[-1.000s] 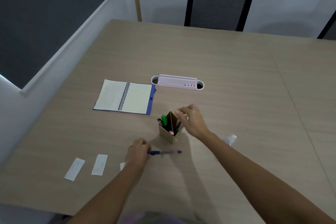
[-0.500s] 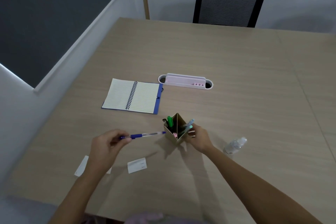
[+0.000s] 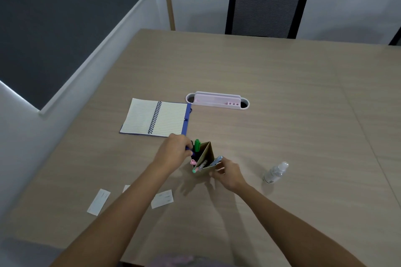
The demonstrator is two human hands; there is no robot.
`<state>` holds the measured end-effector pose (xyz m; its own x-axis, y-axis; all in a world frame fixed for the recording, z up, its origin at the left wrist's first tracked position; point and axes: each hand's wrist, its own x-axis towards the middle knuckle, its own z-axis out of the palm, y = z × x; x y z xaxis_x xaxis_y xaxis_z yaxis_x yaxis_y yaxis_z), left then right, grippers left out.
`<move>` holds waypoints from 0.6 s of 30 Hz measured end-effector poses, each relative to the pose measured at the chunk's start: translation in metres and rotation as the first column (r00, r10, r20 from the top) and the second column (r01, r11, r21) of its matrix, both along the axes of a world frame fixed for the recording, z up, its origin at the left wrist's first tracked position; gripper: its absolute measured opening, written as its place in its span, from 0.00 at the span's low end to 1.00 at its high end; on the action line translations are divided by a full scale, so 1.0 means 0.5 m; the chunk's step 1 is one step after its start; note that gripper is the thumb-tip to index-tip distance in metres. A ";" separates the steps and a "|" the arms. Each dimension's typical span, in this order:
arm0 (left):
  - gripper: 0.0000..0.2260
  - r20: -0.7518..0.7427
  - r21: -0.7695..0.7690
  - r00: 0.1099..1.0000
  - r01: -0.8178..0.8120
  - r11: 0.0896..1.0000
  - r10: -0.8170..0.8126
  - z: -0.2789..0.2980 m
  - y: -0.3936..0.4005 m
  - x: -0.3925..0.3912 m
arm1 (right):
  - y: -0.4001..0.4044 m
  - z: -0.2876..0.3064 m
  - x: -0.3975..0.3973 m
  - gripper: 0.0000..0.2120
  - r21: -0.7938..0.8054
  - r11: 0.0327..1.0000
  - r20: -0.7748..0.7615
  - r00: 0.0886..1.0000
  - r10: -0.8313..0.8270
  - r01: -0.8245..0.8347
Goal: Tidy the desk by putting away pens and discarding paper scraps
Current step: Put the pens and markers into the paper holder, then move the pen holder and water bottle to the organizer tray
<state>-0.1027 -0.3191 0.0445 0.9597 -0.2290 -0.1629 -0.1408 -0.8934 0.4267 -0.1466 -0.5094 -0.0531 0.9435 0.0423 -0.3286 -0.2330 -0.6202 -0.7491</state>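
Observation:
A tan cardboard pen holder (image 3: 206, 153) stands mid-desk with a divider and several pens in it, one of them a green marker (image 3: 197, 145). My left hand (image 3: 173, 151) is at the holder's left compartment, fingers closed on a blue pen (image 3: 190, 151) whose end pokes out at the rim; most of the pen is hidden by the hand. My right hand (image 3: 227, 172) grips the holder's near right corner. Three white paper scraps lie near the front left: one at the far left (image 3: 98, 201), one partly under my left forearm (image 3: 126, 188), one to its right (image 3: 162, 199).
An open spiral notebook (image 3: 154, 117) lies behind the holder. A pale pink desk organizer (image 3: 217, 100) sits further back. A small clear bottle (image 3: 275, 172) lies right of my right hand. A black mesh chair (image 3: 265, 11) stands at the far edge.
My left hand has carried the blue pen from the front left of the desk up to the holder's left compartment. My right hand stays on the holder.

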 end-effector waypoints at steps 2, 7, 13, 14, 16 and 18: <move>0.07 -0.025 0.025 1.000 -0.010 1.000 0.010 -0.011 -0.011 0.004 | 0.004 -0.003 0.000 0.15 0.005 1.000 0.000 1.000 0.002 -0.002; 0.06 -0.090 -0.448 0.959 -0.281 0.849 0.270 -0.034 -0.001 -0.029 | 0.002 -0.009 -0.003 0.14 0.007 1.000 0.003 1.000 -0.001 0.001; 0.17 -0.639 -0.435 0.621 -0.779 0.452 0.455 -0.136 0.017 -0.086 | 0.010 -0.014 -0.015 0.13 0.057 0.998 0.043 0.999 -0.006 0.004; 0.17 -0.747 -0.406 0.560 -0.811 0.421 0.358 -0.150 0.009 -0.092 | 0.012 -0.019 -0.014 0.13 0.052 0.999 0.042 0.999 -0.002 0.000; 0.15 -0.840 -0.399 0.493 -0.844 0.357 0.228 -0.159 -0.008 -0.094 | 0.020 -0.026 -0.012 0.14 0.041 0.999 0.044 0.999 -0.006 0.004; 0.14 -0.838 -0.422 0.503 -0.843 0.333 0.212 -0.153 -0.023 -0.079 | 0.028 -0.030 -0.004 0.16 0.039 0.999 0.048 0.999 -0.026 0.025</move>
